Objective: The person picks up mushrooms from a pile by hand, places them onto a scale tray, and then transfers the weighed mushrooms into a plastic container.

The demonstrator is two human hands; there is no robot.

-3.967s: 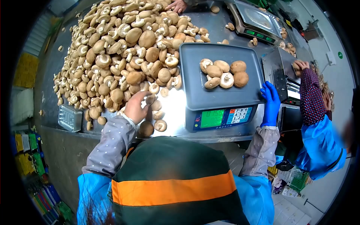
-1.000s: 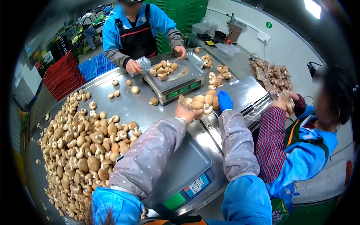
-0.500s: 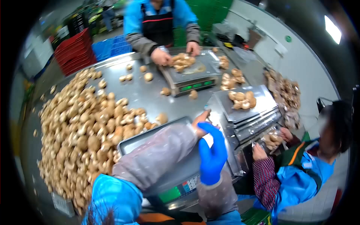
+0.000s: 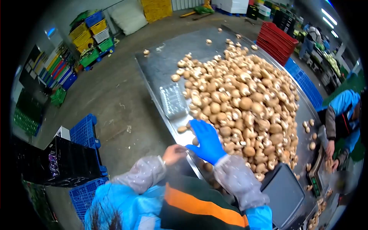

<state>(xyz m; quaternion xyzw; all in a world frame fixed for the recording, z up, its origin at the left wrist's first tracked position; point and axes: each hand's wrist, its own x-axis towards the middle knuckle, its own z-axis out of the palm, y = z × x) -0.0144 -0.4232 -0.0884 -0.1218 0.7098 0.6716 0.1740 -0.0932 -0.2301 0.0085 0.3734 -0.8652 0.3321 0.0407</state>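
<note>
A long steel table [image 4: 153, 65] fills most of the scene. The heap of brown mushrooms [image 4: 245, 103] is spread over its middle and far side, with a few strays toward the far end.

Beyond the table stands a stack of red crates [image 4: 278, 38] with blue crates [image 4: 304, 82] next to them; I cannot see what either holds. On the floor to the person's left there is a black crate [image 4: 74, 161]. It has something dark and purplish inside that I cannot make out, and a blue floor crate [image 4: 85, 132] stands just behind it.

At the near end of the table sits the dark pan of a scale [image 4: 283, 193], its flat surface facing up. A co-worker in a blue jacket [image 4: 343, 111] stands at the far side by a second scale [image 4: 316, 177], with loose mushrooms around it.

A clear plastic tray [image 4: 172, 100] lies flat on the steel just beside the heap's near edge, and the metal shows through it.

The person's right hand [image 4: 207, 142], in a blue glove, is over the near fringe of the heap with the fingers spread wide and gripping nothing. The bare left hand [image 4: 174, 153] is at the table's edge, just beside the glove. Its fingers are curled under, and I cannot tell whether they hold anything. One lone mushroom [image 4: 181, 129] lies between the glove and the tray.
</note>
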